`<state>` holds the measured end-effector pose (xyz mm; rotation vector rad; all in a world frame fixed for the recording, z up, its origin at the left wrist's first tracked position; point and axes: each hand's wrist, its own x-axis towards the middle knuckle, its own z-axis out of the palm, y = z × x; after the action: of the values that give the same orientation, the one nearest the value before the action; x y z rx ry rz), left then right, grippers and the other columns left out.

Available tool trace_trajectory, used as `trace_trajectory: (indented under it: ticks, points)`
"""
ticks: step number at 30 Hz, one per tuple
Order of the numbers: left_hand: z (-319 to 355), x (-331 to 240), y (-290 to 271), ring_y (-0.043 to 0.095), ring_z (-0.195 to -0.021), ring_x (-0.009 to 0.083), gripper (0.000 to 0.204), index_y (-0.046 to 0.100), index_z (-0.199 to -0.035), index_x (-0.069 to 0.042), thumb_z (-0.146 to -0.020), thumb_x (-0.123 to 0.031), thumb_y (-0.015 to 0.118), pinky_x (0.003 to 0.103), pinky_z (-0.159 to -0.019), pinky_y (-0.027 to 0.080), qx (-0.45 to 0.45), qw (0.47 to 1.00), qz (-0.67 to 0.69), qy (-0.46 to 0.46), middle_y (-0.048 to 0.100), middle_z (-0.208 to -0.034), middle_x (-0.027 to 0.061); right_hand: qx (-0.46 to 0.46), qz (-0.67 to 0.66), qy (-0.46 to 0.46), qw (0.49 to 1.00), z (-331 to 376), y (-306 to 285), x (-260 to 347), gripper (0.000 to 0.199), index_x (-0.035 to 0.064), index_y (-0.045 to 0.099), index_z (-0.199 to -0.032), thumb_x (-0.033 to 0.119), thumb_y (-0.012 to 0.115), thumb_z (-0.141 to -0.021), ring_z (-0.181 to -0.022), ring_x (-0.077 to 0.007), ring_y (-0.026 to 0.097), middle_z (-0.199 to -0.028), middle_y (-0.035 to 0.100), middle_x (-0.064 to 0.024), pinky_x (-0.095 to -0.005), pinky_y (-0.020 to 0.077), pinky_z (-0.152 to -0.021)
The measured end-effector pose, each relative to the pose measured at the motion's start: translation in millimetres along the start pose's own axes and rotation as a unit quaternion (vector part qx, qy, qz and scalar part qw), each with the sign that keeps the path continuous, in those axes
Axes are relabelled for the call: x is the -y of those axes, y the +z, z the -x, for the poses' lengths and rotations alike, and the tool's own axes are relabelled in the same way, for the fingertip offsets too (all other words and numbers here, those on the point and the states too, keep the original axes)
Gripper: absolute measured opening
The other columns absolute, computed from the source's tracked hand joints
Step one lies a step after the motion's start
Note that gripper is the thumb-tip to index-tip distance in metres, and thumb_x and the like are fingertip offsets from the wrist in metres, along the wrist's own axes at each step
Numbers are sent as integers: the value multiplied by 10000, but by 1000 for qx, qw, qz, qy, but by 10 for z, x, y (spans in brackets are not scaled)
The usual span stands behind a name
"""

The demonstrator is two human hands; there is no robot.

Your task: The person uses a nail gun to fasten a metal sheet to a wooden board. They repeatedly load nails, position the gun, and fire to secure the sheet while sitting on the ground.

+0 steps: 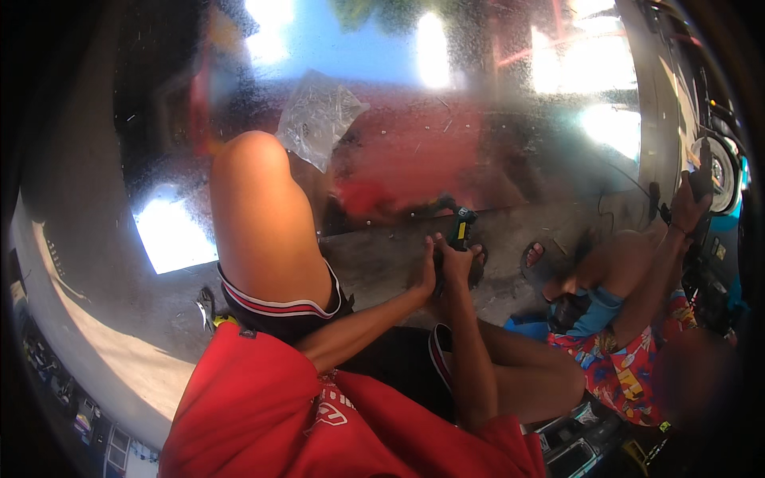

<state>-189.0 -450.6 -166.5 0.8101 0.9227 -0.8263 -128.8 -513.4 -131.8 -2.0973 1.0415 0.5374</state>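
- The upper half of the frame is washed out by glare and smeared reflections; the ground there cannot be read.
- The left hand and right hand overlap, so their fingers cannot be told apart.
- The black-and-yellow tool is half hidden under both hands; its kind is unclear.
- The other person at right is blurred, their raised hand lost against a dark object.
- The crumpled plastic bag shows no readable contents.
- Items at the lower left rim are too small to tell.

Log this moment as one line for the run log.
left hand: steadies black tool | right hand: grips black tool with green-yellow trim | nearby: plastic bag, pliers, another person's hand
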Motion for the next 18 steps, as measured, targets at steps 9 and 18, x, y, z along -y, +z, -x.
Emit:
trace_trajectory:
  ticks: [9,18]
  points:
    - [40,-2,79,497,-1316,284,981,487,-1454,-24,-940,-802,181,366,-1100,364,-15,999,41,-21,531,-1417,197,112,-128,63,983,179,-283,444,365,-6,638,-720,301,795,-839,-617,-167,624,-720,676,-54,-322,485,-602]
    - [-56,31,-129,595,-1226,339,1044,577,-1393,-87,-896,-844,59,395,-1021,425,-30,996,-65,-54,632,-1300,211,-12,-35,12,999,60,8,-76,476,-60,679,-756,390,833,-749,-662,-236,690,-747,717,-159,-383,518,-647]
